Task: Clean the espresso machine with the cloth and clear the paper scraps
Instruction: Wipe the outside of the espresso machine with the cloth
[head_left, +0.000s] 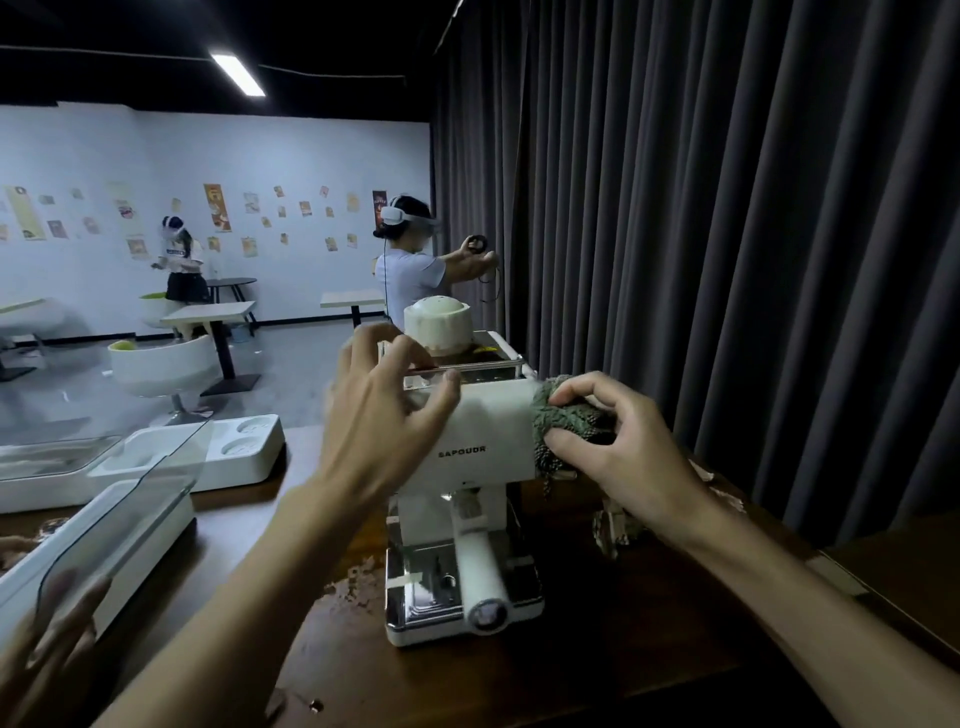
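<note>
Blurred left hand (382, 410) covers espresso machine (485, 426) corner, cloth (569, 422) seemingly half under right hand (623, 457)

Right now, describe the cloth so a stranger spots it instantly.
Start at the white espresso machine on the brown table. At its upper right corner, the right hand grips the cloth. It is the only grey-green, knobbly thing there.

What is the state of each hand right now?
Left hand: open, fingers spread, resting on the espresso machine top.
Right hand: closed on the cloth, pressing it against the machine's side.

Dark grey curtain (727, 208) is hung at right; poster-dotted white wall (291, 150) is lit by a ceiling strip light (238, 74).
</note>
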